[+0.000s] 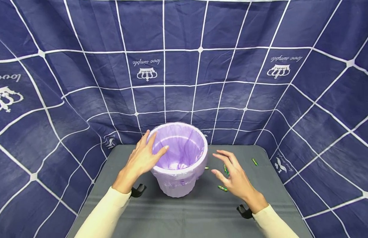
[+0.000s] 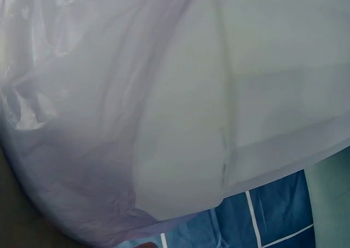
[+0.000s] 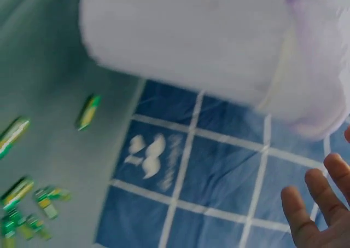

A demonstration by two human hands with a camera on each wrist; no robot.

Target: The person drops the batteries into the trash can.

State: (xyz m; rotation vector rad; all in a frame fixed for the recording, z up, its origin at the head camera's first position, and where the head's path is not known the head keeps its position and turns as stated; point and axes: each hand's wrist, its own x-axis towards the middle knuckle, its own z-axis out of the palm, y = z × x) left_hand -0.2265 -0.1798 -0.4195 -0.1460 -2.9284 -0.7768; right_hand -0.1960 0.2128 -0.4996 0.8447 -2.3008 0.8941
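A white trash bin (image 1: pixel 175 189) stands upright on the grey table, lined with a translucent purple bag (image 1: pixel 179 150) that folds over its rim. My left hand (image 1: pixel 142 158) is at the bin's left rim, its fingers extended and the thumb over the opening; whether it touches the rim I cannot tell. The bagged bin wall (image 2: pixel 180 149) fills most of the left wrist view. To the right of the bin, my right hand (image 1: pixel 236 180) is held apart from it, fingers spread and nothing in them. The right wrist view shows its fingers (image 3: pixel 298 207) below the bin's rim.
Several small green-and-yellow cylinders, apparently batteries (image 1: pixel 222 188), lie on the grey table (image 1: pixel 160 219) right of the bin, one (image 1: pixel 254 161) farther off near the right edge. A navy curtain (image 1: pixel 184 69) with white grid lines surrounds the table at the back and sides.
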